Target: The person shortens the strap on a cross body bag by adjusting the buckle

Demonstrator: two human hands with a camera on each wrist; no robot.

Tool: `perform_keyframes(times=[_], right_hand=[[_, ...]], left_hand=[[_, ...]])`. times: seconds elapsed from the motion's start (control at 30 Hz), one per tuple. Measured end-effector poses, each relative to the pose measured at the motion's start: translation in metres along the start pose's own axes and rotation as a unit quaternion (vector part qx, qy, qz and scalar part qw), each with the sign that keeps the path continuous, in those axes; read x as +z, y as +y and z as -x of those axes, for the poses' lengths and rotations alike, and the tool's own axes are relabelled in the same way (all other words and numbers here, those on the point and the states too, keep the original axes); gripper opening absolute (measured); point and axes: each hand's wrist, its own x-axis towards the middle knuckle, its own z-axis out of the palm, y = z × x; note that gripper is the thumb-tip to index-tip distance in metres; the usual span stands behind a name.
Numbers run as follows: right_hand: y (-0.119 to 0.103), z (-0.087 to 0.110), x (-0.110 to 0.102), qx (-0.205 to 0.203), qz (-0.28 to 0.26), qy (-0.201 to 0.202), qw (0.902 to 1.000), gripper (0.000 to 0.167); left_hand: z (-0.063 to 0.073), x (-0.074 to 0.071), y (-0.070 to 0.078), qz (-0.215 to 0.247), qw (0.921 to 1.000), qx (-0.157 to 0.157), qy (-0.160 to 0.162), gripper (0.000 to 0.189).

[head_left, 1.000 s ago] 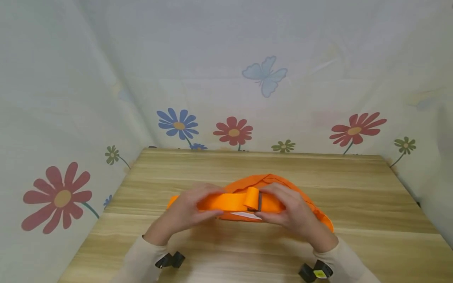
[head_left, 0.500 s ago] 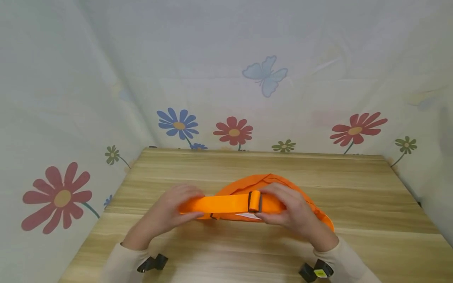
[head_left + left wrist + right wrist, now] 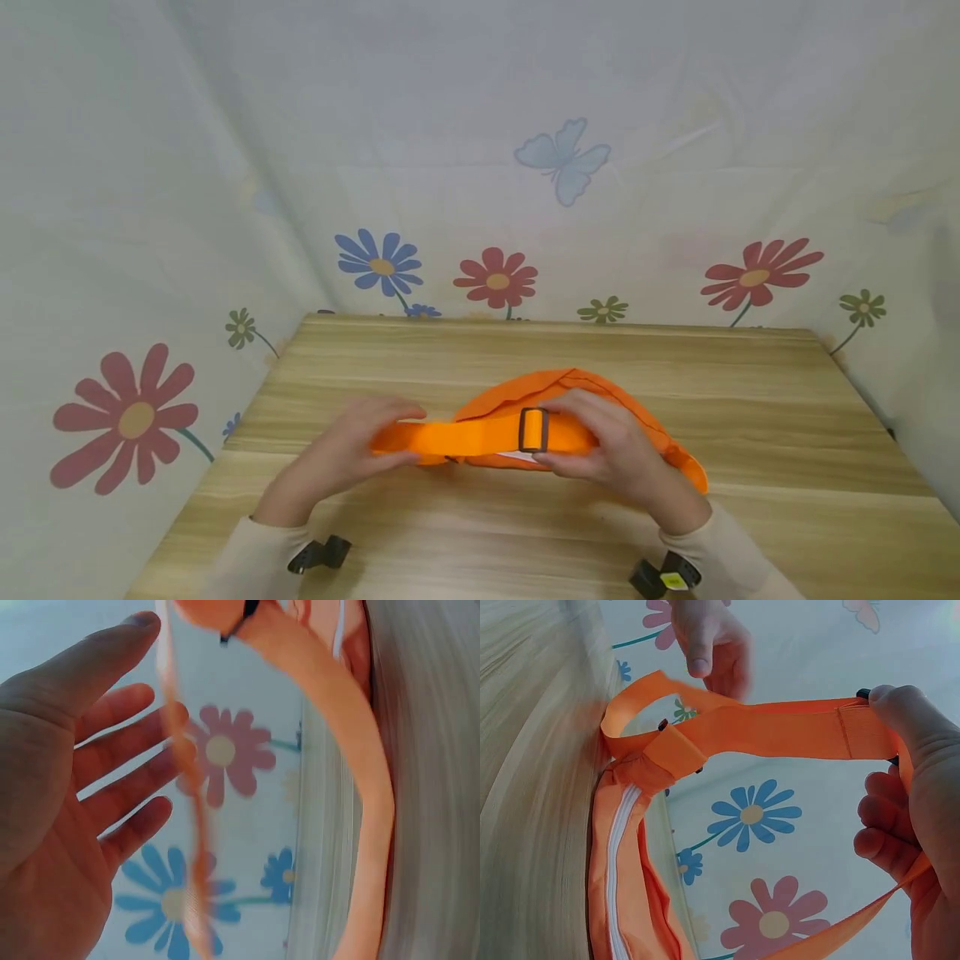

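Note:
An orange waist bag (image 3: pixel 517 396) lies on the wooden table, its white zip (image 3: pixel 613 859) visible in the right wrist view. Raised in front of it is the orange strap (image 3: pixel 450 439) with a black slider buckle (image 3: pixel 522 431). My right hand (image 3: pixel 611 446) pinches the strap at the slider, thumb on the buckle's edge, other fingers curled. My left hand (image 3: pixel 337 450) is around the strap's left loop; in the left wrist view its fingers (image 3: pixel 127 761) are spread and relaxed, with the blurred strap passing at the fingertips.
The wooden table (image 3: pixel 360 358) extends around the bag on all sides. A pale curtain (image 3: pixel 420 108) printed with flowers and a butterfly stands behind and to the left. Each wrist carries a small black camera mount.
My left hand has drawn left along the strap, away from the buckle, and its grip has loosened. The strap's end loop at the slider has shortened, and the buckle now faces the camera.

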Motion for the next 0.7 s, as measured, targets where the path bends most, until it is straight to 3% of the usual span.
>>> perform_keyframes(times=[0.17,0.27,0.37,0.57,0.7], right_hand=[[-0.006,-0.003,0.002,0.012,0.004,-0.011,0.9999,0.054],[-0.006,-0.005,0.003,0.002,-0.006,-0.008,0.9999,0.05],[-0.005,-0.004,0.003,-0.003,-0.008,-0.007,0.9999,0.048],[-0.002,0.004,-0.008,0.021,0.048,-0.034,0.9981,0.05],[0.006,0.009,-0.019,-0.002,0.083,-0.036,0.9959,0.055]], left_hand=[[-0.032,0.017,0.036,0.086,0.9954,-0.006,-0.04,0.064],[-0.053,0.029,0.055,0.15,0.9872,0.003,-0.055,0.07],[-0.066,0.038,0.068,0.189,0.9798,0.004,-0.066,0.064],[-0.069,0.041,0.07,0.237,0.9671,-0.05,-0.077,0.051],[-0.067,0.036,0.066,0.241,0.9668,-0.055,-0.064,0.049]])
